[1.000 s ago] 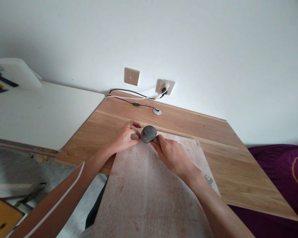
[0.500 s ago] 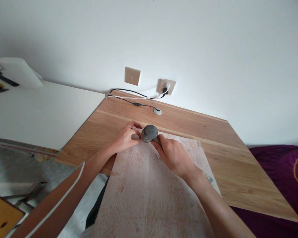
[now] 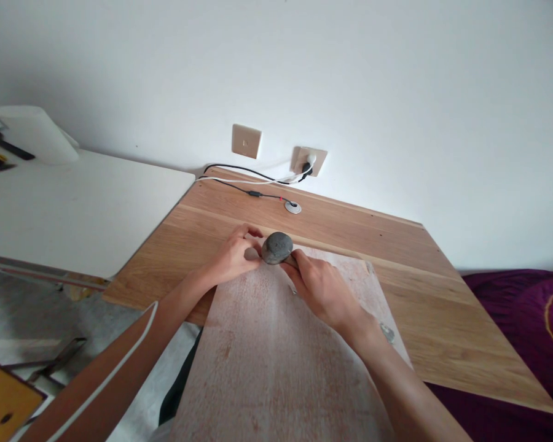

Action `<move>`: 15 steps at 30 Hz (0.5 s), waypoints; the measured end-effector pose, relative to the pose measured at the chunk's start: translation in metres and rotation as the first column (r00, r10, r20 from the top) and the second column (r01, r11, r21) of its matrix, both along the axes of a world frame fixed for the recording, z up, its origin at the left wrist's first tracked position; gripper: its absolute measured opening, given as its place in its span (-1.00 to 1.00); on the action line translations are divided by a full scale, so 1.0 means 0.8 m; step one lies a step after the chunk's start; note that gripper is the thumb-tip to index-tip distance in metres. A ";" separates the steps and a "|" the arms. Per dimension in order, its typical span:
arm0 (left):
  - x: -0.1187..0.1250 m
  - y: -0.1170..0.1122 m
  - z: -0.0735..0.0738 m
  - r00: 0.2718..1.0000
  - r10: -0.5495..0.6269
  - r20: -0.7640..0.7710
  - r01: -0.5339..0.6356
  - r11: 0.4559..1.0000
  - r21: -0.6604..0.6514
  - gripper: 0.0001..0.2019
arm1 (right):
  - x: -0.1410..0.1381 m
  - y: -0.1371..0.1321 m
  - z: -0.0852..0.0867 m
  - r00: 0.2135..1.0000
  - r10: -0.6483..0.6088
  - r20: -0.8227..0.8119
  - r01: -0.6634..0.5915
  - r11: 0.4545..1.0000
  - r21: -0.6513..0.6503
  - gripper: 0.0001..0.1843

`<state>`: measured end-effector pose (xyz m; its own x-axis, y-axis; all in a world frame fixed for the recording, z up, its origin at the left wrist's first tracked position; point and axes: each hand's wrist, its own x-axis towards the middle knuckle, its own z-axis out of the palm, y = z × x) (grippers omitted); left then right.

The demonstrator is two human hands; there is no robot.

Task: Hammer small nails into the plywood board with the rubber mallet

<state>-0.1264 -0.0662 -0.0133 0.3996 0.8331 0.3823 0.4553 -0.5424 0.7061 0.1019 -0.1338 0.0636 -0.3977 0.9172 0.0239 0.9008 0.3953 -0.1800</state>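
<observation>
Board: the whitewashed, brown-streaked flat board (image 3: pixel 267 368) lies on the light-brown wooden tabletop (image 3: pixel 461 344) and juts past its near edge, perhaps so that its surface comes within easy reach.
Stone: the smooth, rounded dark-grey stone (image 3: pixel 277 247) sits over the board's far edge, between the hands; whether it rests there or is held just above cannot be told.
Handle: a narrow brown handle-like piece (image 3: pixel 294 263) shows at the stone's right, above the board; the join is hidden.
Right hand: the right hand (image 3: pixel 325 282), over the board's far part, has thumb and fingers closed round that handle-like piece, presumably because it offers a slimmer hold than the stone.
Left hand: the left hand (image 3: pixel 236 250), at the board's far left corner, has a bent forefinger and its thumb beside the stone, probably to steady something; contact, and any pinch behind the stone, cannot be made out.
Cables: the thin black cable (image 3: pixel 230 165) and the slim white cable (image 3: pixel 230 181) run beyond the board to the beige wall socket (image 3: pixel 309 161), apart from both hands.
</observation>
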 end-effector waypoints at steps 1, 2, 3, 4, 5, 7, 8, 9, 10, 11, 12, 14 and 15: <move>0.000 0.000 0.000 1.000 -0.005 -0.002 0.005 1.000 0.004 -0.88 | 0.000 0.000 0.000 1.000 -0.004 0.000 0.004 1.000 0.001 -0.78; 0.000 0.000 0.001 1.000 -0.009 -0.004 0.009 1.000 0.006 -0.89 | 0.000 0.000 0.000 1.000 -0.007 0.005 0.007 1.000 -0.001 -0.78; 0.000 0.000 0.001 1.000 -0.011 -0.004 0.011 1.000 0.006 -0.90 | 0.000 0.000 -0.001 1.000 -0.006 0.011 0.007 1.000 -0.005 -0.78; 0.000 0.000 0.001 1.000 -0.015 -0.005 0.015 1.000 0.005 -0.90 | 0.000 0.000 -0.001 1.000 -0.004 0.016 0.004 1.000 -0.007 -0.78; 0.001 0.000 0.001 1.000 -0.018 -0.005 0.018 1.000 0.004 -0.90 | 0.000 0.000 -0.001 1.000 0.000 0.017 0.000 1.000 -0.006 -0.77; 0.001 0.000 0.001 1.000 -0.027 -0.007 0.027 1.000 0.002 -0.90 | 0.000 0.000 -0.003 1.000 0.001 0.006 -0.001 1.000 0.000 -0.76; 0.001 0.000 0.001 0.999 -0.032 -0.008 0.032 0.999 0.001 -0.91 | 0.000 0.000 -0.003 1.000 0.000 0.002 0.000 1.000 0.003 -0.75; 0.001 0.001 0.001 0.999 -0.037 -0.007 0.037 0.999 -0.001 -0.91 | 0.001 0.000 -0.004 1.000 -0.001 0.002 0.001 1.000 0.003 -0.75; 0.000 0.001 0.001 0.999 -0.038 -0.003 0.038 0.999 -0.002 -0.91 | 0.001 0.000 -0.005 1.000 -0.001 0.005 0.001 1.000 0.003 -0.75; 0.000 0.001 0.000 0.999 -0.037 0.002 0.037 0.999 -0.001 -0.91 | 0.001 -0.001 -0.005 1.000 0.000 0.009 0.000 1.000 0.002 -0.76; 0.000 0.001 0.000 0.999 -0.036 0.004 0.036 0.999 -0.001 -0.90 | 0.002 -0.001 -0.005 1.000 0.001 0.009 -0.001 1.000 0.003 -0.76; 0.000 0.001 -0.002 0.999 -0.032 0.010 0.032 0.999 0.000 -0.89 | 0.003 -0.002 -0.006 1.000 -0.002 -0.010 0.002 1.000 0.007 -0.76; -0.001 0.001 -0.003 0.999 -0.029 0.013 0.029 1.000 0.001 -0.89 | 0.004 -0.002 -0.006 1.000 -0.003 -0.023 0.004 1.000 0.006 -0.76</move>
